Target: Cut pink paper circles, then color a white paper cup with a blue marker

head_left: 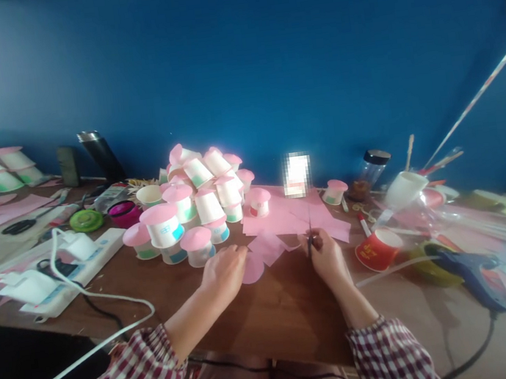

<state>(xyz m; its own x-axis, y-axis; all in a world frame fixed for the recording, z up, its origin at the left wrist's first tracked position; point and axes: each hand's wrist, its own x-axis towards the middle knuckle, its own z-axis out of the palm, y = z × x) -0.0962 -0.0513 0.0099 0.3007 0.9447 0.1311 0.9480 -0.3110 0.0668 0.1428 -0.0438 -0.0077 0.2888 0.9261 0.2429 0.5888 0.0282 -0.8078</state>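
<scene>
Gripping one pair of scissors — right hand.

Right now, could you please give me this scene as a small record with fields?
Left hand: at the edge of a round pink paper; grip unclear
Right hand: holding scissors
Behind the hands: large pink sheet on the table
Left of the sheet: heaped white cups, many with pink paper tops
Far right: blue glue gun
Backdrop: blue wall
</scene>
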